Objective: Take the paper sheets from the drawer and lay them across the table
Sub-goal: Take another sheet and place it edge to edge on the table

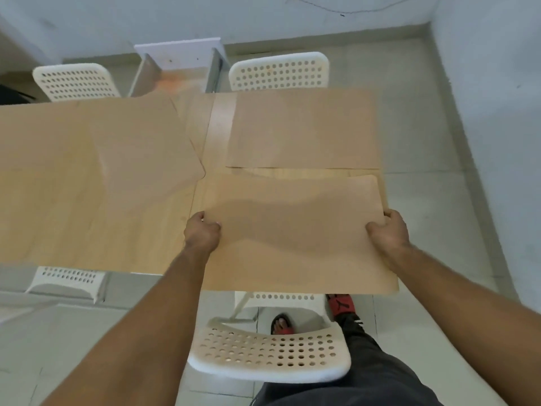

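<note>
I hold a large tan paper sheet (295,232) by its two side edges over the near right corner of the wooden table (221,124). My left hand (202,231) grips its left edge and my right hand (388,231) grips its right edge. The sheet's near part hangs past the table edge. Another tan sheet (301,130) lies flat on the far right of the table. A third, wider sheet (87,171) covers the left part, its right corner slightly lifted. The drawer is not in view.
White perforated chairs stand around the table: one (272,353) right below my arms, one (67,281) at the near left, two at the far side (74,82) (279,71). A white cabinet-like piece (178,63) stands beyond. My feet in red sandals (341,304) are on the tiled floor.
</note>
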